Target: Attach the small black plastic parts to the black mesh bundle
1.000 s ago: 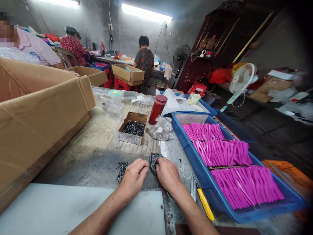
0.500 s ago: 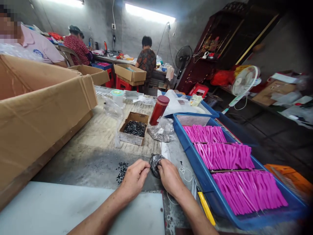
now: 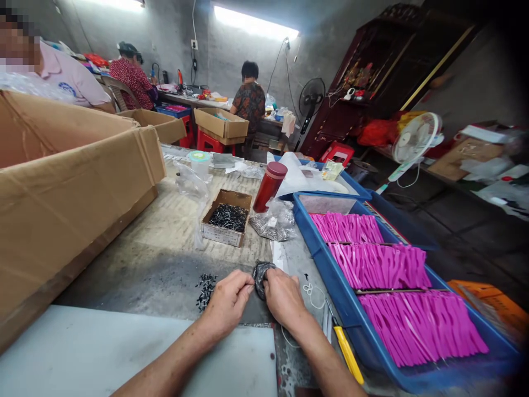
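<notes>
My left hand (image 3: 230, 300) is closed in a pinch in front of me; whatever its fingertips hold is too small to make out. Just to its right lies a crumpled, shiny black bundle (image 3: 260, 278), perhaps plastic. The curled fingers of my right hand (image 3: 284, 295) reach against the bundle's right side, and their tips are partly hidden. Loose small black pieces (image 3: 205, 290) are heaped by my left hand. Beyond stands a small cardboard box (image 3: 223, 236) filled with dark, thin metal-looking pieces (image 3: 228, 217).
On the right, a blue tray (image 3: 330, 275) holds rows of bright pink flat pieces (image 3: 421, 325), with a yellow-handled tool (image 3: 347, 355) beside it. A red cylinder (image 3: 269, 187) and a clear bag (image 3: 275, 220) stand behind. A large carton (image 3: 82, 204) fills the left. Several people sit farther back.
My right hand has shifted slightly down and left at the black bundle, its fingers more curled. My left hand keeps its pinch in nearly the same place.
</notes>
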`<control>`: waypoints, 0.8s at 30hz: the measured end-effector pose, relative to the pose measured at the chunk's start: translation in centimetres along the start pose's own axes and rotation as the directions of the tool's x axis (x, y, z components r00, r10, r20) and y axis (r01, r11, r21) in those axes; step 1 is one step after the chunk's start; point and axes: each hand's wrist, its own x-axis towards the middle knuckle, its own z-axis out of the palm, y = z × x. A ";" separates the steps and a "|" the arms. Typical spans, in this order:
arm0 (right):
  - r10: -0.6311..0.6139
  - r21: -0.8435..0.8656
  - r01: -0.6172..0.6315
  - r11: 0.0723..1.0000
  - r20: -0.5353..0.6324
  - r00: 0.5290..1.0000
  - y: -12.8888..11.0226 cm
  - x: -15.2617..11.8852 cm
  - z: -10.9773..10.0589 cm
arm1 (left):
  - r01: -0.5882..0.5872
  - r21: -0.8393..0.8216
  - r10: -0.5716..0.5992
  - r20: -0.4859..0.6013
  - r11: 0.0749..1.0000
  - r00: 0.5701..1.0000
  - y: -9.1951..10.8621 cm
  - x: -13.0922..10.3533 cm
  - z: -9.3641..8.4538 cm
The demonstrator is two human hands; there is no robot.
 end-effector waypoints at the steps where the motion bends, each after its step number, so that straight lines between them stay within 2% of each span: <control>1: -0.008 -0.003 0.008 1.000 -0.001 1.000 0.0 0.0 0.0 | 0.001 -0.001 -0.001 0.000 1.000 1.000 0.0 0.0 0.0; 17: -0.093 0.093 0.102 0.990 -0.093 0.991 1.0 -1.1 0.7 | 0.007 -0.020 -0.007 -0.026 1.000 1.000 -0.1 0.0 0.0; 24: -0.147 0.225 0.184 0.957 -0.169 0.975 1.3 -1.1 1.0 | 0.013 -0.028 -0.014 -0.022 1.000 1.000 -0.1 0.0 0.0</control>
